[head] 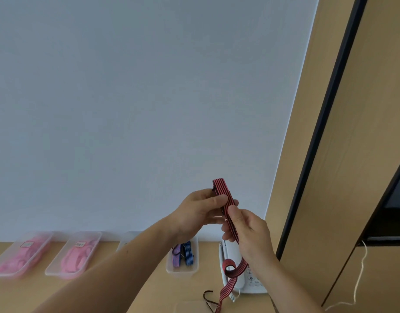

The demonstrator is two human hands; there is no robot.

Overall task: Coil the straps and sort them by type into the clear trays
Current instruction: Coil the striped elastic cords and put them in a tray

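I hold a red strap with black stripes (pixel 226 197) up in front of the wall. My left hand (pixel 201 211) grips its folded upper end. My right hand (pixel 246 231) pinches the strap just below. The rest of the strap hangs down, curls once, and ends in a dark metal hook (pixel 209 299) near the table. Several clear trays stand along the wall: two hold pink straps (pixel 25 256) (pixel 75 256), one (pixel 126 239) is mostly hidden by my left arm, and one (pixel 183 267) holds a purple striped and a blue striped strap.
A white desk telephone (pixel 244 281) sits on the wooden table behind the hanging strap. A tall wooden cabinet with a dark edge (pixel 330 132) stands at the right, and a thin white cord (pixel 361 267) hangs down its side.
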